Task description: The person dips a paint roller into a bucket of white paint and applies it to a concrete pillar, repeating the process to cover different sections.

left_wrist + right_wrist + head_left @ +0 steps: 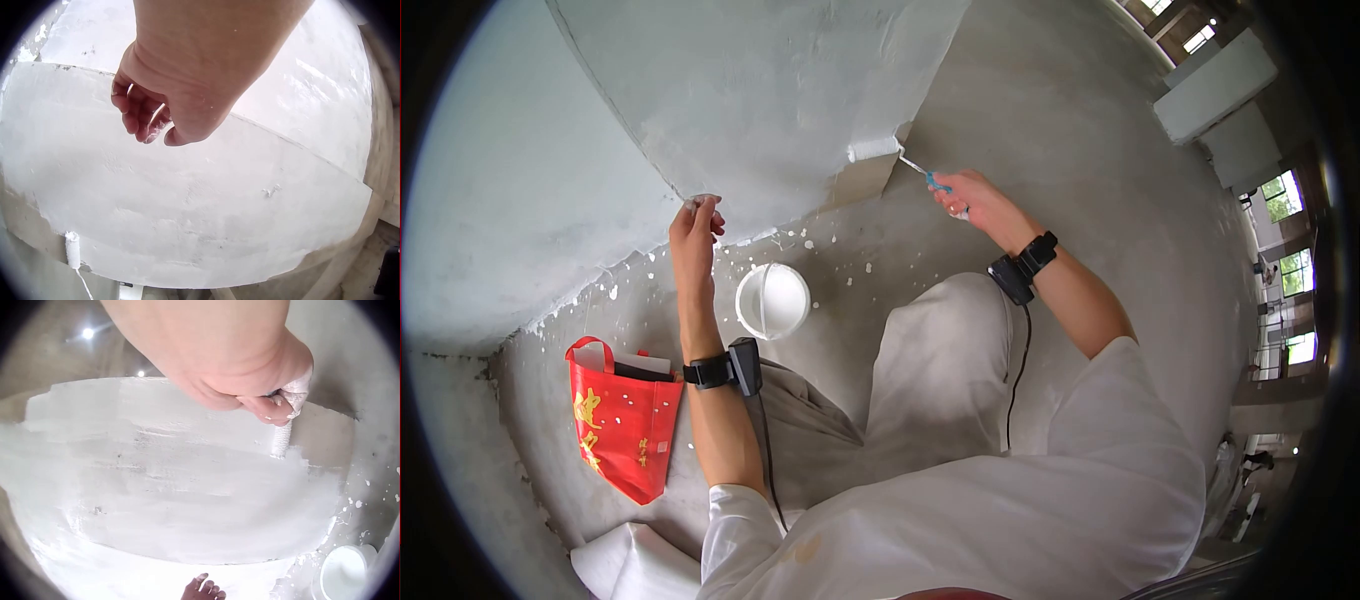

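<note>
My right hand (968, 196) grips the blue handle (937, 182) of a small paint roller. The white roller sleeve (873, 149) lies against the wall panel (770, 90), by a bare brown-grey patch near its lower corner. In the right wrist view, white paint smears the thumb side of that hand, and its fingers mostly hide the handle. My left hand (697, 220) is raised near the seam between two wall faces, fingers loosely curled and holding nothing. The left wrist view shows white paint on its fingertips (150, 132).
A white bucket (745, 312) stands on the floor between the arms, among spattered white drops. To the left is a red bag (628, 440) with things inside. A white wrapped bundle (635, 562) lies at the lower left. Cables run from both wrist cameras.
</note>
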